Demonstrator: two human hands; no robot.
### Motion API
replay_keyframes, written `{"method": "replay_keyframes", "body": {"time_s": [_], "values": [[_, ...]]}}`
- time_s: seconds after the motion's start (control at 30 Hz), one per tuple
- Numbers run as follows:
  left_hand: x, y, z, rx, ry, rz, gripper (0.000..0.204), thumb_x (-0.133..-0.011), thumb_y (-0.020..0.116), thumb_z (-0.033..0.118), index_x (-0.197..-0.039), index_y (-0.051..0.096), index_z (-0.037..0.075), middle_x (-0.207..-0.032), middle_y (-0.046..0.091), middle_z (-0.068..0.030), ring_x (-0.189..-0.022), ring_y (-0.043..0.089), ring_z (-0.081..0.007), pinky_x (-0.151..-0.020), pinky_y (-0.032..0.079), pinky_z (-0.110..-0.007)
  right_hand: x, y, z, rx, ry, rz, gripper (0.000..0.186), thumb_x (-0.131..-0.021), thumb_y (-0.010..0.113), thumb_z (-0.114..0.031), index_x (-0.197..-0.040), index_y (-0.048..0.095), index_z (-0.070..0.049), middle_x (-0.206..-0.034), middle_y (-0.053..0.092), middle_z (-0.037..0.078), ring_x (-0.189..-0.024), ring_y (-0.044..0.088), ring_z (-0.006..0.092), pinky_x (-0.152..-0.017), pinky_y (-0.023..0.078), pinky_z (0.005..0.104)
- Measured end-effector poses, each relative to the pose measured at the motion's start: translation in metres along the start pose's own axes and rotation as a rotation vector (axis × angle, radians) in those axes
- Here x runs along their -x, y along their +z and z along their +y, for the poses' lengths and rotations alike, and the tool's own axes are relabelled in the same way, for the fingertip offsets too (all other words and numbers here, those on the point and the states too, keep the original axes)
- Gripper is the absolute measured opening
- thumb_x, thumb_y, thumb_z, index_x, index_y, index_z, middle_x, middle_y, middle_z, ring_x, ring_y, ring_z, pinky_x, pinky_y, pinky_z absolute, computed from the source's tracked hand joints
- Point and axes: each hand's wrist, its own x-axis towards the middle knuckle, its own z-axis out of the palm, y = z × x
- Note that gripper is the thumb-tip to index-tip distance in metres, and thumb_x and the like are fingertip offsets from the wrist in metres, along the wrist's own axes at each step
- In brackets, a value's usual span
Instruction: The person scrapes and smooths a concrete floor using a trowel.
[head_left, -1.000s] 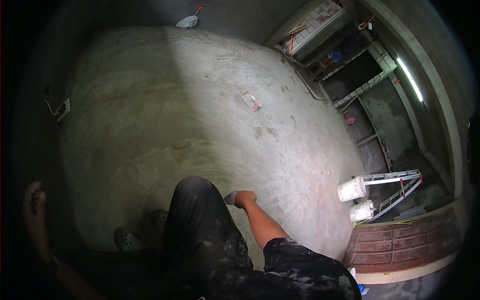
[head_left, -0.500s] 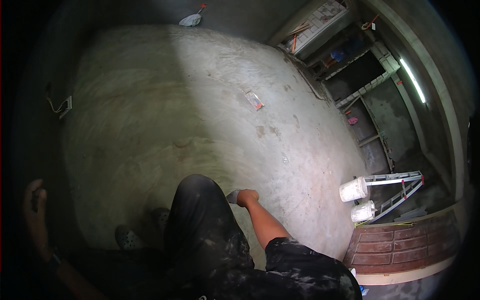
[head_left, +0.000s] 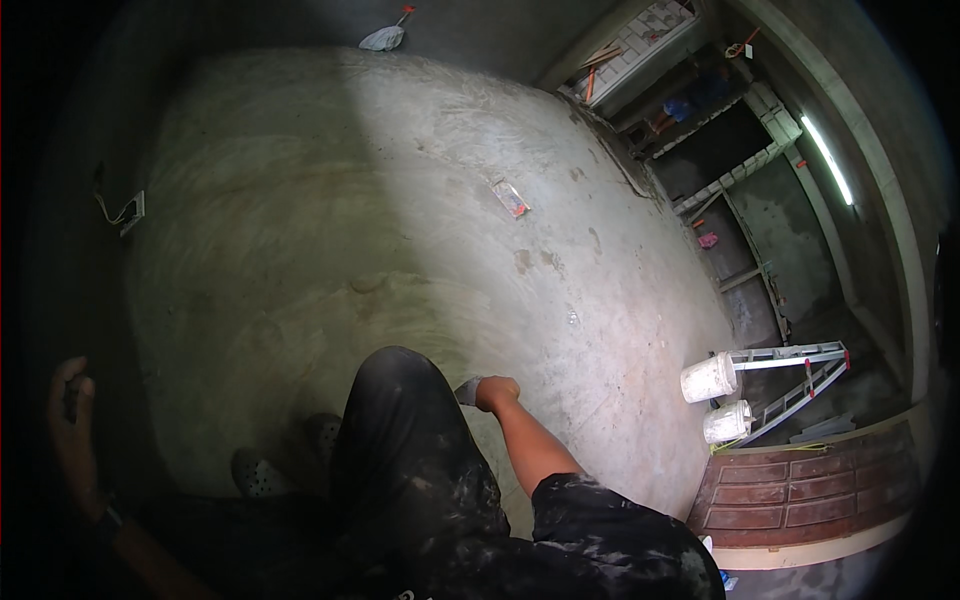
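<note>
My right hand [head_left: 499, 390] is closed in front of my raised knee, low over the grey concrete floor [head_left: 450, 250]. A small, flat grey piece [head_left: 467, 391] sticks out from its left side, touching or just above the floor; its kind is unclear. Far to the left, my left hand [head_left: 75, 415] is held up in deep shadow, with a dark band at its wrist. Its fingers are curved and apart, with a dark gap between them, and I make out nothing held there.
A flat rectangular piece with an orange-red end [head_left: 511, 199] lies on the floor ahead. Two whitish buckets, one of them nearer the ladder top [head_left: 708, 378], stand by a metal ladder [head_left: 800, 355] at right. A brown panelled door [head_left: 800, 490] lies below. A pale bag [head_left: 382, 39] rests by the far wall.
</note>
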Motion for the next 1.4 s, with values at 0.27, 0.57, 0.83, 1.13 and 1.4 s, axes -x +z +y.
{"method": "replay_keyframes", "body": {"time_s": [0.27, 0.57, 0.83, 1.13, 1.4], "values": [[0.0015, 0.0034, -0.0019, -0.014, 0.003, 0.008, 0.032, -0.104, 0.061, 0.024, -0.125, 0.065, 0.001, -0.125, 0.067, -0.0099, -0.121, 0.059, -0.0213, -0.107, 0.043, -0.035, -0.0010, 0.0008, 0.0003, 0.008, -0.009, 0.000, 0.032, -0.087, 0.058, -0.020, -0.110, 0.078, -0.012, -0.119, 0.075, 0.012, -0.110, 0.073, 0.0287, -0.084, 0.059, 0.0424], [0.0001, -0.0022, -0.0055, -0.044, 0.019, -0.002, 0.031, -0.105, 0.058, 0.022, -0.128, 0.063, 0.003, -0.127, 0.065, -0.0098, -0.121, 0.058, -0.0207, -0.106, 0.043, -0.035, -0.0028, -0.0015, -0.0041, 0.050, -0.016, -0.006, 0.030, -0.091, 0.059, -0.024, -0.112, 0.079, -0.014, -0.120, 0.075, 0.010, -0.110, 0.073, 0.0257, -0.082, 0.058, 0.0418], [-0.0003, -0.0038, -0.0058, -0.045, 0.017, -0.001, 0.031, -0.104, 0.059, 0.023, -0.126, 0.064, 0.001, -0.127, 0.066, -0.0106, -0.124, 0.057, -0.0225, -0.110, 0.040, -0.037, -0.0006, -0.0061, -0.0057, 0.025, -0.015, -0.008, 0.032, -0.092, 0.057, -0.025, -0.113, 0.078, -0.013, -0.121, 0.075, 0.010, -0.111, 0.073, 0.0261, -0.085, 0.057, 0.0418], [0.0000, -0.0023, -0.0028, -0.031, 0.002, 0.001, 0.031, -0.104, 0.059, 0.023, -0.126, 0.064, 0.002, -0.127, 0.066, -0.0105, -0.125, 0.057, -0.0229, -0.111, 0.039, -0.036, -0.0006, -0.0060, -0.0039, 0.019, -0.003, -0.017, 0.032, -0.092, 0.057, -0.024, -0.114, 0.078, -0.014, -0.122, 0.074, 0.010, -0.112, 0.072, 0.0255, -0.086, 0.057, 0.0416], [-0.0009, -0.0013, -0.0019, -0.033, 0.008, 0.004, 0.037, -0.103, 0.061, 0.029, -0.127, 0.064, 0.002, -0.124, 0.065, -0.0096, -0.119, 0.058, -0.0210, -0.105, 0.042, -0.034, -0.0015, -0.0040, -0.0027, 0.034, 0.001, -0.030, 0.032, -0.092, 0.058, -0.024, -0.115, 0.078, -0.015, -0.123, 0.074, 0.009, -0.113, 0.072, 0.0251, -0.085, 0.057, 0.0415]]}}
